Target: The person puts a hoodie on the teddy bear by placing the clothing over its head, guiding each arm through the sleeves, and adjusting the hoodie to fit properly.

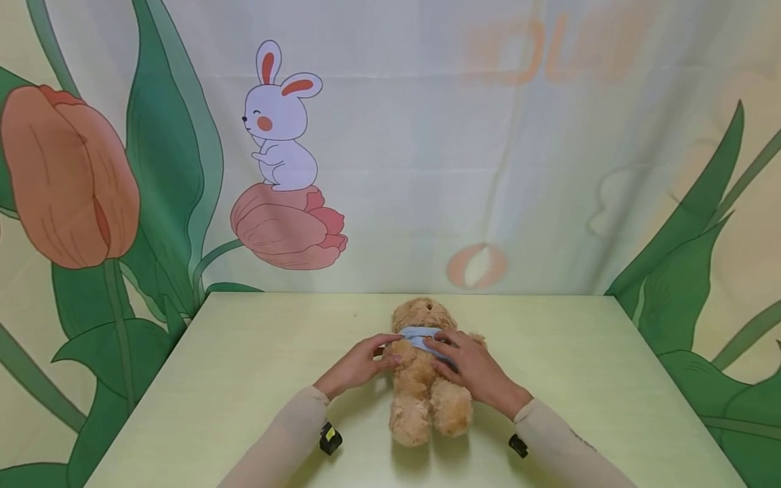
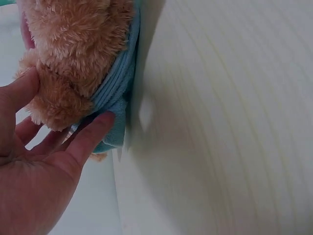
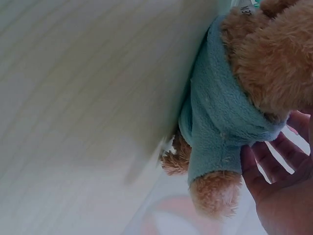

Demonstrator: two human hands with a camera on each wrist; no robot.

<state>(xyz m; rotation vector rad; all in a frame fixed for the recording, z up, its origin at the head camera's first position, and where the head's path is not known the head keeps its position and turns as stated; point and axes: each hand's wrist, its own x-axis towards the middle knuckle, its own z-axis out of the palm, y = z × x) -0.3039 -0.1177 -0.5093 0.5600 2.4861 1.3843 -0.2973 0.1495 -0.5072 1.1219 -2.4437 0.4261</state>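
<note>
A light-brown teddy bear (image 1: 415, 373) lies on its back on the table, its head toward the far edge. Its light-blue shirt (image 3: 212, 105) is bunched up around the chest, leaving the furry belly bare. On the bear's left side in the head view, my left hand (image 1: 360, 366) holds the arm, thumb on the fur (image 2: 58, 98) and a finger against the shirt sleeve. My right hand (image 1: 478, 369) grips the shirt on the other side, fingertips on the cloth near its lower edge and thumb by the belly. The right thumb is partly hidden in the right wrist view.
The pale table (image 1: 262, 346) extends around the bear on both sides. Behind it hangs a backdrop (image 1: 390, 169) printed with tulips and a white rabbit. Small black devices (image 1: 330, 439) sit at both wrists.
</note>
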